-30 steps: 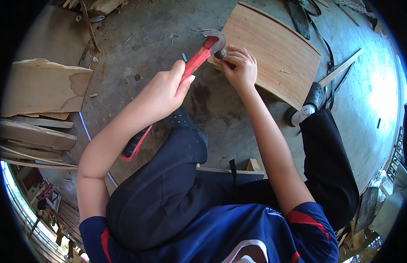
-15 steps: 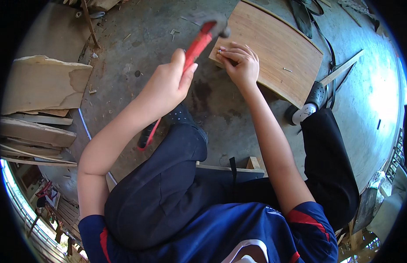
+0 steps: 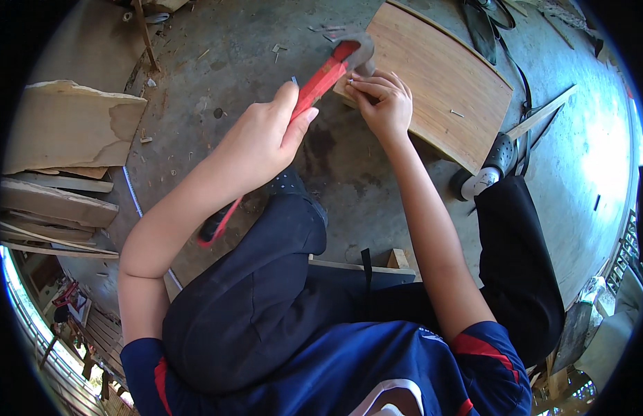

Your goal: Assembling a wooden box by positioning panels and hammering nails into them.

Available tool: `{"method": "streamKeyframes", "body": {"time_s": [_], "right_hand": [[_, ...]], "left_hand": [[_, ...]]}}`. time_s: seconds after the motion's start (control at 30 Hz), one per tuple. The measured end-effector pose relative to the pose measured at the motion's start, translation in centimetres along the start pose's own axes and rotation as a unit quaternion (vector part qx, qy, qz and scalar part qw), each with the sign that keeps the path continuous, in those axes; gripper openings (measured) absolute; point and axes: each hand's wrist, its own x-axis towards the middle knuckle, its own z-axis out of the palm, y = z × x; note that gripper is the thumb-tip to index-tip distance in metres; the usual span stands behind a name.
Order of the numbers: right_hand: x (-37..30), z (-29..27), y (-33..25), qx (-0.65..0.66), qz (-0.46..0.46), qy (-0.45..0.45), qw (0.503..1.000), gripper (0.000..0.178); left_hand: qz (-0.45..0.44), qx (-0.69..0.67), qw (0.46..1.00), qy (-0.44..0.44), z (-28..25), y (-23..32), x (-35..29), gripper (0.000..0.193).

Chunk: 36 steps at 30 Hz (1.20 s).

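Observation:
My left hand [image 3: 264, 140] is closed around the red handle of a claw hammer [image 3: 324, 80]. The metal head hangs just above the near left corner of a wooden box [image 3: 442, 80], close to the fingers of my other hand. There my right hand [image 3: 387, 107] pinches a small nail [image 3: 350, 81] between thumb and fingers, against the box's edge. A second nail [image 3: 457, 113] lies loose on the brown top panel. The hammer's lower grip end shows beneath my left forearm.
Broken plywood sheets [image 3: 72, 125] are stacked at the left. A wooden strip [image 3: 543, 111] and a dark strap [image 3: 519, 76] lie right of the box, next to my shoe [image 3: 500, 154]. Small scraps dot the concrete floor [image 3: 217, 69].
The hammer head has come down and a little to the right, nearer the pinched nail. The hammer's lower end has swung left. My right hand has hardly moved.

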Motion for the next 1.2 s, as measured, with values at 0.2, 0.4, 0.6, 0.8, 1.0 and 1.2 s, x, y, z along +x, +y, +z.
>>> {"method": "streamKeyframes", "body": {"time_s": [0.2, 0.4, 0.6, 0.8, 1.0, 1.2], "right_hand": [[0.5, 0.1, -0.8, 0.009, -0.016, 0.02, 1.0, 0.013], [0.2, 0.1, -0.7, 0.014, -0.024, 0.027, 0.999, 0.014], [0.1, -0.2, -0.2, -0.002, -0.025, 0.011, 1.0, 0.014], [0.2, 0.0, -0.8, 0.002, -0.033, 0.021, 0.999, 0.014], [0.2, -0.2, -0.8, 0.01, -0.023, 0.021, 0.999, 0.014], [0.1, -0.2, -0.2, 0.007, -0.02, 0.011, 1.0, 0.014]], "left_hand": [[0.003, 0.033, 0.999, 0.039, 1.6, -2.3, -0.2, 0.023], [-0.012, -0.02, 0.995, 0.092, 1.1, -0.1, -0.2, 0.028], [-0.025, 0.009, 1.0, -0.008, -0.3, 0.4, 0.1, 0.026], [0.02, 0.063, 0.997, 0.037, 0.9, -1.7, 0.2, 0.03], [-0.026, -0.01, 1.0, -0.002, -0.2, 0.0, 0.7, 0.028], [-0.03, 0.06, 0.997, -0.049, -1.4, 0.4, 0.7, 0.026]]}}
